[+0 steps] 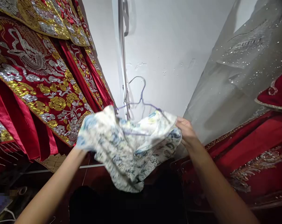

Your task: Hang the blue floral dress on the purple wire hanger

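Note:
A white shirt (122, 155) with a blue, green and yellow floral print hangs on a thin purple wire hanger (141, 96) in front of me. The hanger's hook points up, and its shoulders run into the neckline. My right hand (186, 129) is closed on the shirt's right shoulder edge, with some fingers behind the cloth. The shirt's left sleeve covers my left hand; only the wrist and left forearm (59, 177) come out below it, so its fingers are hidden. Slight blur softens the shirt, whose lower part hangs in folds.
Red garments (38, 68) with gold and silver embroidery hang on the left. Right of me are a sheer sparkly white fabric (225, 77) and red beaded garments (260, 149). Behind the hanger stands a white wall (173, 40) with a vertical metal strip (121, 56). Dark tiled floor lies below.

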A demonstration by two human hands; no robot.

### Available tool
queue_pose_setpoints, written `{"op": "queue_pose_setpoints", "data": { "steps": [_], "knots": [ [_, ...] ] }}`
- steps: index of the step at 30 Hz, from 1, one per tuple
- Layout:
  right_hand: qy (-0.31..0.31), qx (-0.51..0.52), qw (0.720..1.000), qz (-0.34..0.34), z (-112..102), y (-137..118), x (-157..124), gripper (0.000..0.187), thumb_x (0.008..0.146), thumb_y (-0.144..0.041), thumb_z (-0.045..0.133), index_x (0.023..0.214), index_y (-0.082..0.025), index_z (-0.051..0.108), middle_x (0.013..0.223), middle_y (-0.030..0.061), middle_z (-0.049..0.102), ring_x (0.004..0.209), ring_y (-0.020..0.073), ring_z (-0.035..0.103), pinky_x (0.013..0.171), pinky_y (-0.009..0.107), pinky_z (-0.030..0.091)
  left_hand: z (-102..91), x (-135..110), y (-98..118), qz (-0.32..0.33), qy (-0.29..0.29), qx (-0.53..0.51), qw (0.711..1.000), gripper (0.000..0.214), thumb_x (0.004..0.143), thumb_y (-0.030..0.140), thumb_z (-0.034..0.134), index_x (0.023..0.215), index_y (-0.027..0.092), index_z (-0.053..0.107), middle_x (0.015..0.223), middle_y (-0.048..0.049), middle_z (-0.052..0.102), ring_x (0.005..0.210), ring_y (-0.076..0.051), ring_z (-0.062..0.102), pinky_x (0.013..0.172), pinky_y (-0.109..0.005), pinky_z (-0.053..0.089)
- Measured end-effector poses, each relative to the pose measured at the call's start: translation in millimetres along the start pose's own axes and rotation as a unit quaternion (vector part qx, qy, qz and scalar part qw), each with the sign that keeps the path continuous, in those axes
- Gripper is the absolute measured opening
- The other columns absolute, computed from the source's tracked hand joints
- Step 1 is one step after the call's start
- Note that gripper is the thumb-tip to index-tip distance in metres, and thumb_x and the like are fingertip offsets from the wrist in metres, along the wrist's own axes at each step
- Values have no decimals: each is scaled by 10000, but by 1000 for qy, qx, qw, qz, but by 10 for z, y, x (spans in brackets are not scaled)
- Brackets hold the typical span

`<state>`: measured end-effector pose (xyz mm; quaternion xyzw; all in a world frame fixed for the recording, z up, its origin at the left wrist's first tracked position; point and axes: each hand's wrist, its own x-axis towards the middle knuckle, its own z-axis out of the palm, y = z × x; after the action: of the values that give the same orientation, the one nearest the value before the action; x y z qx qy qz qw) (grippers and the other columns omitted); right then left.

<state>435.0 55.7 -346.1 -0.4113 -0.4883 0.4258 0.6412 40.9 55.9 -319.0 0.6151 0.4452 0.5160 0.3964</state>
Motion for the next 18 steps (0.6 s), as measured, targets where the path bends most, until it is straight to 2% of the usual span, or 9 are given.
{"op": "queue_pose_setpoints", "data": {
  "steps": [2,3,5,8,12,15,18],
  "knots": [
    [14,7,1000,2,-10,-92,187,308,692,-482,781,833,-223,689,725,51,704,645,245,667,592,353,524,-89,-82,-163,-54,-29,-62,996,711,880,757,342,1099,174,685,987,-140,756,1093,-336,668,883,-493,578],
    [6,7,1000,3,32,-142,283,318,692,-480,782,847,-216,695,745,59,715,688,261,685,623,367,541,-99,-126,-221,-76,-41,-95,992,716,877,762,331,1104,180,681,997,-139,755,1114,-336,662,895,-495,572],
    [-19,10,1000,2,177,-235,442,347,690,-482,787,864,-193,705,784,75,730,755,277,706,688,386,565,-62,-207,-299,-103,-25,-143,984,614,844,718,484,1103,193,671,1041,-124,751,1129,-326,658,907,-469,568],
    [-45,27,999,8,399,-327,514,370,702,-486,791,884,-173,715,827,90,743,809,288,719,747,402,582,56,-297,-374,-92,56,-189,976,451,739,488,753,1083,216,650,1112,-76,737,1097,-280,673,895,-384,572],
    [-68,44,996,32,463,-335,394,364,745,-465,772,972,-186,717,885,90,755,904,317,724,785,427,594,196,-381,-488,-72,132,-269,951,365,715,360,800,1024,235,649,1091,-27,737,1028,-197,693,843,-272,571],
    [-71,58,994,63,452,-333,353,353,789,-470,731,1011,-197,707,915,86,761,942,323,722,815,449,596,273,-381,-519,-69,139,-316,936,373,668,312,846,976,205,663,993,-34,747,928,-171,713,777,-230,572],
    [-100,79,984,122,540,-420,366,339,832,-470,680,1026,-193,701,936,86,766,957,327,721,840,480,590,311,-291,-420,-61,127,-351,926,376,648,258,865,960,169,676,937,-53,748,861,-171,723,746,-230,576]
  ]
}}
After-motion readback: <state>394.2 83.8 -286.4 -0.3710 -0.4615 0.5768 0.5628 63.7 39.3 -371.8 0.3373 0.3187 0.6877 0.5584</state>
